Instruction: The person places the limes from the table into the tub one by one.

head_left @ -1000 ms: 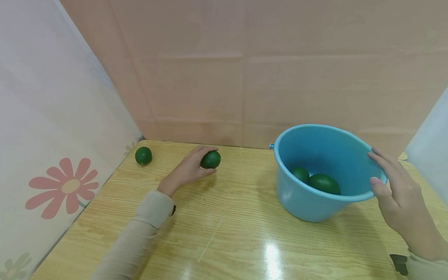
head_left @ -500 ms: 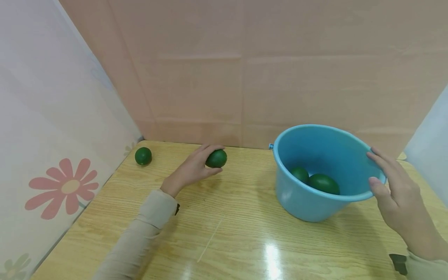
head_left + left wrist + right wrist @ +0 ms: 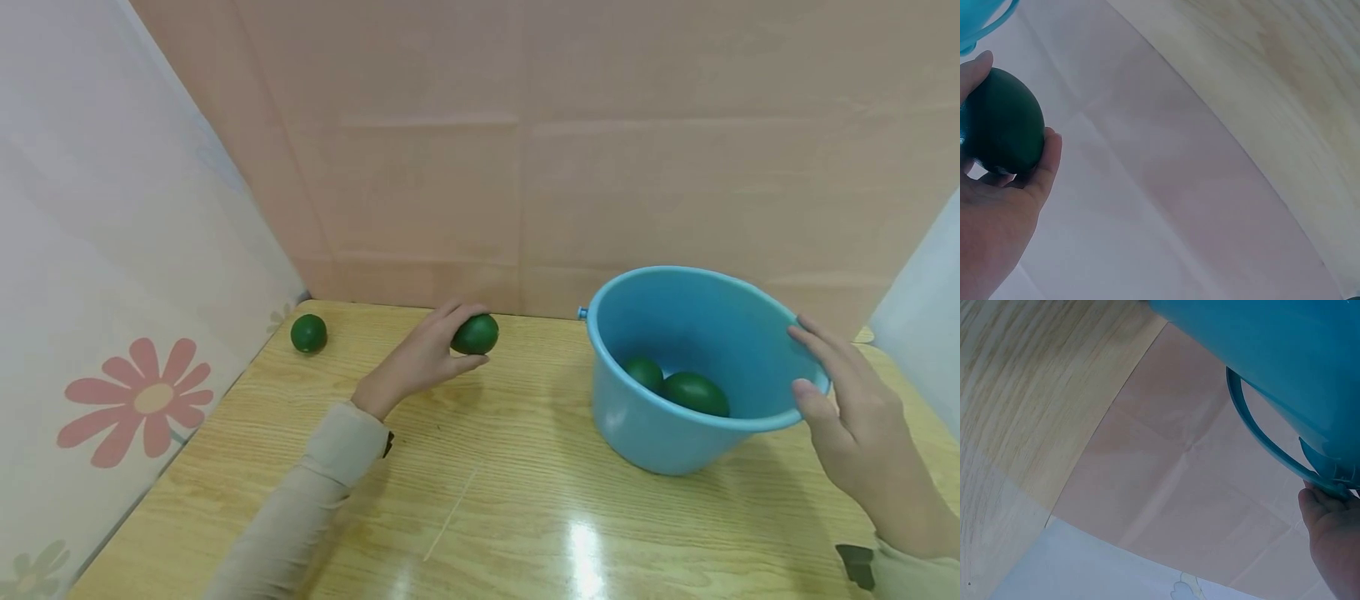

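Observation:
My left hand [image 3: 422, 354] holds a smooth, dark green avocado [image 3: 476, 334] between thumb and fingers, over the back middle of the table. In the left wrist view the avocado [image 3: 1007, 122] is egg-shaped and glossy, with fingers around its sides. On the right stands a blue plastic bucket [image 3: 652, 446], its mouth facing me. Inside it lie two green avocados [image 3: 696, 393]. My right hand [image 3: 862, 425] grips the bucket's right rim; in the right wrist view its fingers are at the end of the curved handle [image 3: 1266, 440]. Another avocado [image 3: 308, 333] rests at the table's back left corner.
The wooden table [image 3: 510, 517] reaches back to a pinkish-brown cloth backdrop [image 3: 420, 183]. A pale panel with a red flower print [image 3: 150, 400] borders its left side. Another pale panel [image 3: 926, 325] stands at the far right.
My left hand has moved a little to the right and slightly up with the avocado. The right hand and bucket stay in place.

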Demonstrator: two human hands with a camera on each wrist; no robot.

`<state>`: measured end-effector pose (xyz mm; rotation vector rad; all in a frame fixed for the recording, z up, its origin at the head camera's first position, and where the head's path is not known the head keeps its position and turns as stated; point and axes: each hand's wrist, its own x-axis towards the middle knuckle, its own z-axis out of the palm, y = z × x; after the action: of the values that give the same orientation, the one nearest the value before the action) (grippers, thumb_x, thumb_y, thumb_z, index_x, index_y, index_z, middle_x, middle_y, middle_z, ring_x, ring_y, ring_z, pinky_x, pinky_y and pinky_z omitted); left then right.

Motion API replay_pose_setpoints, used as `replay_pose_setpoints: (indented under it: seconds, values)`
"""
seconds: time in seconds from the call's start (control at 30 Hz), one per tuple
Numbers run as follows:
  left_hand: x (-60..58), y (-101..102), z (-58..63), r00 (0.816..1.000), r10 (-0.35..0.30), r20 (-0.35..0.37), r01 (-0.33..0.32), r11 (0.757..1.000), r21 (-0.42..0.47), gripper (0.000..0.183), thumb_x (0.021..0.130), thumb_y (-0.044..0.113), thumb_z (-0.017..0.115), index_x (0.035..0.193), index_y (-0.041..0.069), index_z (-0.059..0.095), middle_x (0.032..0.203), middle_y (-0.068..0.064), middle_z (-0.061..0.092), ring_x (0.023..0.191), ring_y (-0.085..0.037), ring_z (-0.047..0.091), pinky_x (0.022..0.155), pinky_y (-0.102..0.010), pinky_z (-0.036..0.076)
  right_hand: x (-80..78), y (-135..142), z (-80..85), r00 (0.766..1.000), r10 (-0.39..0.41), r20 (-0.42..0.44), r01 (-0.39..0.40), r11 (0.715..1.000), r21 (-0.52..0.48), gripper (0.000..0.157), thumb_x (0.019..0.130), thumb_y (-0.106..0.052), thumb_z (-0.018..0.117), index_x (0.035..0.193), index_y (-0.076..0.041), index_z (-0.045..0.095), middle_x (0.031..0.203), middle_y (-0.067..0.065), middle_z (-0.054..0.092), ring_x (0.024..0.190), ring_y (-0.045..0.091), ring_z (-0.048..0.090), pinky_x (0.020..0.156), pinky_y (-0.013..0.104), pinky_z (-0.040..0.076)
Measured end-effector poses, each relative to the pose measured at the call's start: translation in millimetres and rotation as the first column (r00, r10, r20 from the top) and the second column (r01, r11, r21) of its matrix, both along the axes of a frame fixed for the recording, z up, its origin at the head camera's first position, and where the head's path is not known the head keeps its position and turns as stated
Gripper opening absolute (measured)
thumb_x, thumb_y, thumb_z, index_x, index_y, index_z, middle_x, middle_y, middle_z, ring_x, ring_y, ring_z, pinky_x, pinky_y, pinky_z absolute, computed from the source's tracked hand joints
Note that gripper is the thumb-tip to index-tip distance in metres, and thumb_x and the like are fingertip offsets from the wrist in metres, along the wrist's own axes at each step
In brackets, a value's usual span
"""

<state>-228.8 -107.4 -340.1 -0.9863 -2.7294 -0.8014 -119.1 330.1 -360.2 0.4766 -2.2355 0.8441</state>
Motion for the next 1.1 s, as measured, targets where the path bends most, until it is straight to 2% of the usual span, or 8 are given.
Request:
replay_pose_setpoints:
  seconds: [0.3,1.1]
  values:
    - [2.2,9,9.3,1.0,-0.024,-0.013,0.025,0.999,0.022,0.062,0.086,0.02,0.079,0.14,0.016,0.05,0.131,-0.006,0.054,0.109,-0.022,0.063,0.093,-0.037,0.056,1.6,0,1.1,1.0,-0.006,0.018,0.006,1.0,-0.001,0.047,0.101,-0.01,0.042,0.146,0.001,0.045,0.158,-0.01,0.036,0.144,-0.005,0.028,0.112,0.006,0.017]
    - [5.9,37,24.3,0.994,-0.085,-0.07,0.089,0.994,0.058,0.062,0.086,0.021,0.079,0.14,0.014,0.05,0.133,-0.007,0.056,0.111,-0.021,0.062,0.092,-0.034,0.056,2.1,1,0.5,1.0,0.006,0.031,-0.006,1.0,-0.007,0.047,0.101,-0.009,0.042,0.147,0.0,0.043,0.159,-0.01,0.034,0.143,-0.007,0.027,0.11,0.006,0.016]
